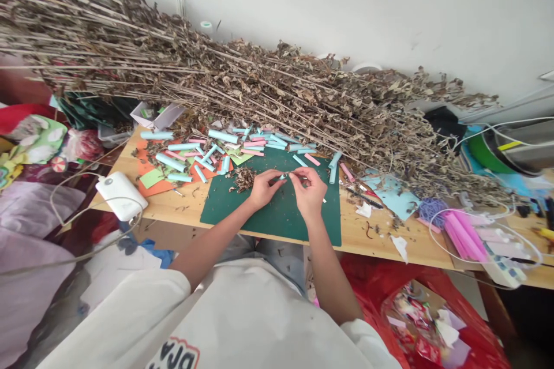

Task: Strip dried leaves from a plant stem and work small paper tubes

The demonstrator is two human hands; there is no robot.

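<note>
My left hand (pixel 265 189) is closed, its thumb and fingers pinching a small light blue paper tube (pixel 283 176). Just to the right, my right hand (pixel 310 189) has thumb and fingertips pressed together near the tube's end; what they hold is too small to make out. Both hands are over a dark green cutting mat (pixel 225 210). Left of my left hand lies a small heap of crumbled dried leaves (pixel 243 179). Behind the hands, several rolled blue paper tubes (pixel 223 136) and pink paper tubes (pixel 255 143) lie scattered, some on orange paper (pixel 149 189).
Long bundles of dried leafy stalks (pixel 259 78) span the table's back. A white power bank (pixel 122 196) with a cable sits at the left edge. To the right are blue paper (pixel 396 193), purple yarn (pixel 431 211) and a power strip (pixel 504 268). A red bag (pixel 367 288) hangs below.
</note>
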